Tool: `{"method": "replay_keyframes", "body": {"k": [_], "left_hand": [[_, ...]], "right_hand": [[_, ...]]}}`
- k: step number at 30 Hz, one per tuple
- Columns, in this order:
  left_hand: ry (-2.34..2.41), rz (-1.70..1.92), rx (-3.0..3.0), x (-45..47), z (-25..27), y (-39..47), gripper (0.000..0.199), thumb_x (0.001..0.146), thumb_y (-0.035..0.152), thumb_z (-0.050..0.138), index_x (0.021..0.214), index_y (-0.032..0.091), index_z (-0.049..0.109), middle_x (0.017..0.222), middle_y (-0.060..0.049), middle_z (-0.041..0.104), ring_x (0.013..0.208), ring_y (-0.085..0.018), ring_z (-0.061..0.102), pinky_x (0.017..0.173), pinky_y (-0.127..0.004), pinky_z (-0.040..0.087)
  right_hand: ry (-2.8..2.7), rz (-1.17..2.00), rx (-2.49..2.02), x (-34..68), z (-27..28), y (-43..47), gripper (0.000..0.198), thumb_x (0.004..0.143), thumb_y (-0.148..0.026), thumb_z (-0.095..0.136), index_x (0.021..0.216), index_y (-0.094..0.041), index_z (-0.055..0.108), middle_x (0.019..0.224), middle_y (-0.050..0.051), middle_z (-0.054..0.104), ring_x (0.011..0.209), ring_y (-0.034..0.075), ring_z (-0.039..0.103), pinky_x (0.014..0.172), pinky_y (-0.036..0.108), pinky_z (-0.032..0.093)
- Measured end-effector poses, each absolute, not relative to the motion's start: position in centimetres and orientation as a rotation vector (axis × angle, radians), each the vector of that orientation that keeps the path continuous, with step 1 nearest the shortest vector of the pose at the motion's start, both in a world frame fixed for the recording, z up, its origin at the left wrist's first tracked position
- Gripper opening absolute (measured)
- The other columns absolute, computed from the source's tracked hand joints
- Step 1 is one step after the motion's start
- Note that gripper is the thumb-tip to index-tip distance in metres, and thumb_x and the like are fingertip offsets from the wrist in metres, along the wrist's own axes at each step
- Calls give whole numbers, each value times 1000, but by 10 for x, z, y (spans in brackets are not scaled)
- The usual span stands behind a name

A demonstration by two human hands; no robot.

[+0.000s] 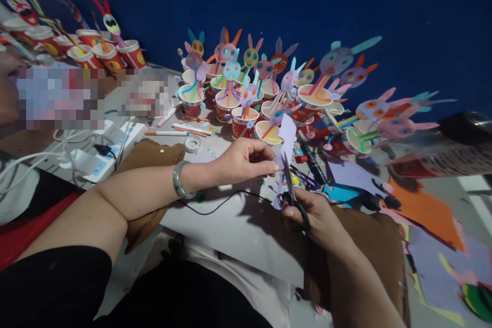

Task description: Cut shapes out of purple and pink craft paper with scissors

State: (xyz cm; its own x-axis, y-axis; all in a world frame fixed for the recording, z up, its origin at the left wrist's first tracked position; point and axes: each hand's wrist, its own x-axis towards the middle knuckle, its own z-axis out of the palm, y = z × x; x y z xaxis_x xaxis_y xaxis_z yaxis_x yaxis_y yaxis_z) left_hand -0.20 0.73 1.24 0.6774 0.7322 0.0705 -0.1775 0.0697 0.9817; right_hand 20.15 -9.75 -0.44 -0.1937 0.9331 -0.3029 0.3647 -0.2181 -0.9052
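Note:
In my left hand [246,160], closed in a pinch, is a strip of lilac paper [288,136] held upright above the table. My right hand [311,215] grips black-handled scissors [289,179], whose blades point up and lie against the paper beside my left fingertips. Whether the blades are fully closed I cannot tell. Part of the paper hangs down behind the scissors. Just behind my hands stand paper cups [245,125] with paper rabbit-head figures [232,69] set in them. A black marker [315,164] lies close to the paper's right side.
Lilac paper sheets [355,177], an orange sheet [423,210] and scraps lie to the right. A large clear container [442,151] stands at the far right. Power strips [92,161] with white cables, pens [169,134] and a tape roll [192,144] are at left. More red cups [130,54] stand behind.

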Motion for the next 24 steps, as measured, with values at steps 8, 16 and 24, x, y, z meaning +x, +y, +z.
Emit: {"method": "replay_keyframes", "body": {"k": [8, 16, 24], "left_hand": [[500, 713, 1348, -1, 7, 8, 28, 70, 30, 79, 69, 11, 59, 65, -2, 64, 59, -8, 58, 58, -21, 47], [497, 721, 1388, -1, 9, 7, 29, 70, 32, 79, 69, 10, 61, 64, -1, 64, 57, -7, 56, 57, -20, 45], [489, 726, 1405, -3, 10, 8, 29, 70, 33, 79, 69, 11, 61, 63, -1, 64, 57, -7, 56, 57, -20, 45]], "right_hand": [[-1534, 1394, -1518, 201, -4, -96, 55, 66, -70, 74, 61, -20, 51, 52, -1, 56, 50, 12, 46, 47, 25, 35], [-1514, 1406, -1509, 201, -6, -95, 56, 65, -70, 75, 61, -19, 51, 53, -2, 55, 49, 11, 46, 47, 24, 35], [-1498, 1423, -1495, 202, -6, -97, 55, 66, -70, 75, 62, -20, 52, 52, -3, 53, 48, 11, 46, 46, 24, 33]]}}
